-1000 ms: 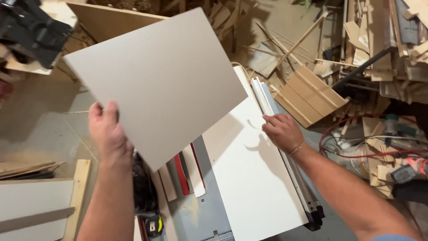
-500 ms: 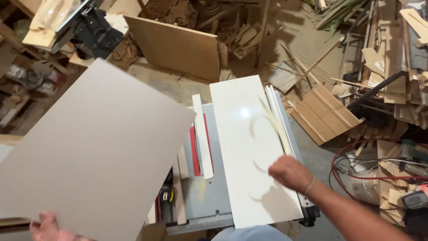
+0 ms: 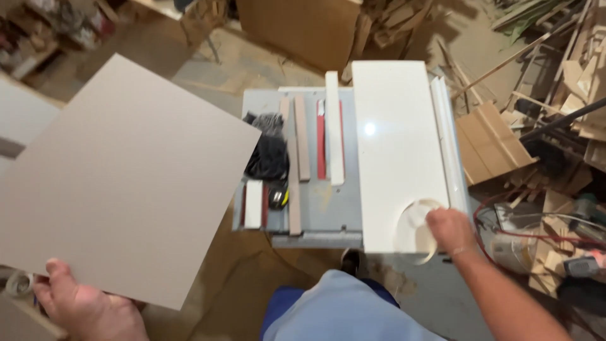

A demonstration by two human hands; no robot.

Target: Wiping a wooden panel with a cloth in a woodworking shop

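The grey panel (image 3: 126, 177) has swung left, clear of the saw table (image 3: 328, 208).

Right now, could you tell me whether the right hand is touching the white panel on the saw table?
Touching. The head view shows the right hand resting on the near right corner of the white panel, with no gap between them.

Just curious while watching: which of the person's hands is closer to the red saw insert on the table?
Right. The right hand rests on the white panel beside the red insert; the left hand holds the grey board off the table.
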